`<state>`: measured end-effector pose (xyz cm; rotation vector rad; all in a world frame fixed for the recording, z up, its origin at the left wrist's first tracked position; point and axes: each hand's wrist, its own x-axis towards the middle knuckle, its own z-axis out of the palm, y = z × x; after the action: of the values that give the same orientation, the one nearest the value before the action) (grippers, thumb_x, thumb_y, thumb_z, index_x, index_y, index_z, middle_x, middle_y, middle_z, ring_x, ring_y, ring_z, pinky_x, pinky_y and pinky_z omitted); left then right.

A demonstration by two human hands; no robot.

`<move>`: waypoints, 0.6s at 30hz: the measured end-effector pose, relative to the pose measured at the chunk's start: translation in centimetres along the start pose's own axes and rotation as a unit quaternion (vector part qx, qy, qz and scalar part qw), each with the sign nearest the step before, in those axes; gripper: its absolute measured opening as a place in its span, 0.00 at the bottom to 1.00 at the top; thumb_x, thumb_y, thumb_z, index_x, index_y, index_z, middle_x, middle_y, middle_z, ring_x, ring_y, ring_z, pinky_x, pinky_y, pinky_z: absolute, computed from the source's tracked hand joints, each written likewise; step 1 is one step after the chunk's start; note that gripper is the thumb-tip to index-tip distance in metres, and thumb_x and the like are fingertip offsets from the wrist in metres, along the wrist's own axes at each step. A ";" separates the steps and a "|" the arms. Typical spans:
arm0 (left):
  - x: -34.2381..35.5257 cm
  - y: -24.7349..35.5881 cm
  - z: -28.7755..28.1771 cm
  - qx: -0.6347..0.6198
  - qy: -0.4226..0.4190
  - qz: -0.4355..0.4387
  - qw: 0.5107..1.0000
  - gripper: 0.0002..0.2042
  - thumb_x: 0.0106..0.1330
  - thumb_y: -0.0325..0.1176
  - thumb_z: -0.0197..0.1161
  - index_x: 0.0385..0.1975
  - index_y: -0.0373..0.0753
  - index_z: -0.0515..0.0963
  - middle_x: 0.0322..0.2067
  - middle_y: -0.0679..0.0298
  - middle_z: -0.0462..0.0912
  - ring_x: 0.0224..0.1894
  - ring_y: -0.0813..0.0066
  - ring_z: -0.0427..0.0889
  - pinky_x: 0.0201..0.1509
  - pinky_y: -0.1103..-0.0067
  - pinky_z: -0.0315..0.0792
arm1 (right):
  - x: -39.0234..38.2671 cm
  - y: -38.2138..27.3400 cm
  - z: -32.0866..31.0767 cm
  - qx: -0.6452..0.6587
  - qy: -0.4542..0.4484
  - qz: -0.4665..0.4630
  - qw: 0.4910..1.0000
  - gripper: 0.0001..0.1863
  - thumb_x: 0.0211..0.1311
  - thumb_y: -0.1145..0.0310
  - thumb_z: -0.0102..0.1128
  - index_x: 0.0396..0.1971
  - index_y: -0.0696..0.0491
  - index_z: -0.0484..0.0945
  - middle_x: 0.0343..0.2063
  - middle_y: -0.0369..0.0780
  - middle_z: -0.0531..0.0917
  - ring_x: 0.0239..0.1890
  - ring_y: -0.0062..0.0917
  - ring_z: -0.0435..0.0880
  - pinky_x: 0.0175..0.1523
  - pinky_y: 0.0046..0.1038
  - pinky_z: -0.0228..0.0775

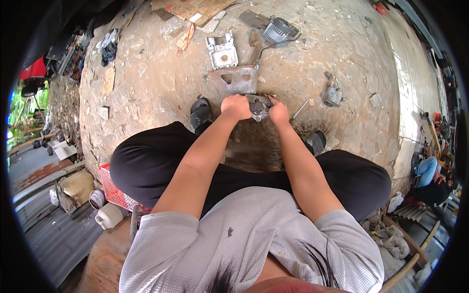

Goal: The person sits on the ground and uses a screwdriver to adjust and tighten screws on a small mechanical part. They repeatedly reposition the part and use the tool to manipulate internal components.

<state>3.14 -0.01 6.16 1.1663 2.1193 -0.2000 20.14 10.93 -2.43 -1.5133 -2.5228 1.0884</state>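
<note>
A grey metal machine part point(257, 107) lies on the dirt floor between my feet. My left hand point(235, 107) is closed on its left side. On its right side my right hand point(278, 110) grips it, fingers curled over the top. Just beyond the part lies a flat rusty metal bracket point(235, 78) with a triangular hole. I am squatting, knees spread, with both forearms reaching down to the part.
Farther off lie a silver engine cover point(222, 49), a round finned motor housing point(278, 30) with a bent rod, a small carburettor-like piece point(333, 95) and a thin metal rod point(300, 109). A red basket point(113, 188) and a white jug point(109, 215) sit at lower left. Another person point(432, 178) sits at right.
</note>
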 end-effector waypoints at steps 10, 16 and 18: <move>-1.3 0.4 2.9 -0.025 -0.037 -0.029 0.999 0.21 0.58 0.41 0.67 0.52 0.43 0.88 0.55 0.52 0.88 0.58 0.52 0.86 0.63 0.62 0.80 | 2.9 2.1 3.9 0.258 0.072 0.175 0.948 0.26 0.63 0.74 0.51 0.58 0.44 0.87 0.53 0.50 0.88 0.57 0.45 0.86 0.62 0.41 0.76; -1.2 -2.0 7.9 -0.094 -0.038 -0.060 0.993 0.24 0.57 0.45 0.68 0.51 0.38 0.87 0.54 0.47 0.87 0.57 0.50 0.86 0.62 0.61 0.79 | -1.5 -3.5 1.6 0.469 0.057 0.279 0.836 0.22 0.69 0.74 0.51 0.59 0.53 0.86 0.55 0.46 0.88 0.58 0.35 0.85 0.61 0.36 0.73; -0.8 -1.2 7.6 -0.101 -0.040 -0.054 0.993 0.25 0.57 0.46 0.68 0.51 0.37 0.86 0.54 0.47 0.87 0.57 0.50 0.86 0.62 0.61 0.79 | -3.0 -3.5 0.4 0.495 0.076 0.290 0.815 0.20 0.73 0.71 0.53 0.59 0.56 0.86 0.56 0.44 0.87 0.58 0.31 0.84 0.62 0.35 0.72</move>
<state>6.26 -4.61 0.82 0.9112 2.0796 -0.0770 18.90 7.32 0.19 -1.8210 -0.9594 1.8035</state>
